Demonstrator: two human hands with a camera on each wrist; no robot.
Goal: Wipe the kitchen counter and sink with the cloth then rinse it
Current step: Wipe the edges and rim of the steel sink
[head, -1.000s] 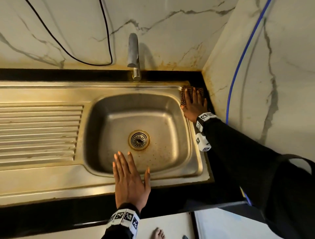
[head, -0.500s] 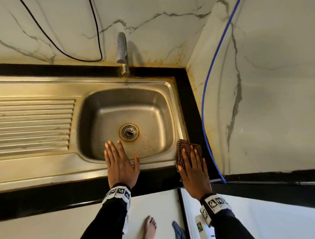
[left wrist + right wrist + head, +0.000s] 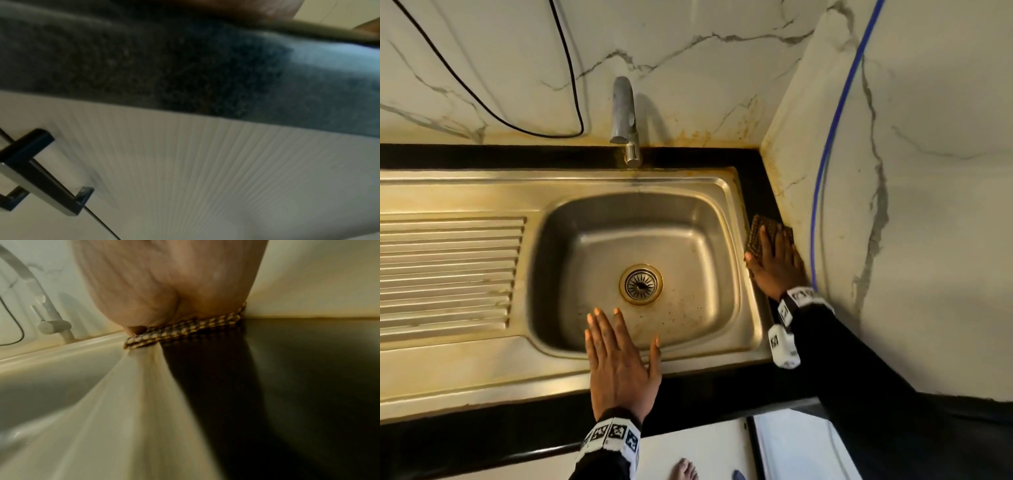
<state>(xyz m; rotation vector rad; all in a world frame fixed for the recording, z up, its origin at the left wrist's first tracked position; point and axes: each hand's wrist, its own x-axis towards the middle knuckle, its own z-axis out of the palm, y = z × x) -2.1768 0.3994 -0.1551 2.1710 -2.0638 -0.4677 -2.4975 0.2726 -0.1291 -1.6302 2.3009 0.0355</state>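
Note:
A brown checked cloth (image 3: 758, 231) lies flat on the narrow black counter strip (image 3: 758, 178) between the steel sink (image 3: 736, 192) and the right wall. My right hand (image 3: 775, 260) presses on it with straight fingers. In the right wrist view the palm (image 3: 170, 285) bears down on the cloth (image 3: 185, 331), which straddles the sink rim and the black counter (image 3: 308, 369). My left hand (image 3: 619, 359) rests flat, fingers straight, on the sink's front rim, its fingertips over the basin. The left wrist view shows only the counter's front edge (image 3: 185, 65).
A tap (image 3: 625, 120) stands behind the basin, which has a round drain (image 3: 641, 284). A ribbed drainboard (image 3: 448, 270) fills the left. A black cable (image 3: 482, 99) and a blue cable (image 3: 835, 113) run on the marble walls. White cabinet doors (image 3: 205, 178) with a dark handle (image 3: 41, 170) lie below.
My right hand slid the cloth along the right counter strip from the back corner to the front edge, then back to the middle. The left hand stayed on the front rim.

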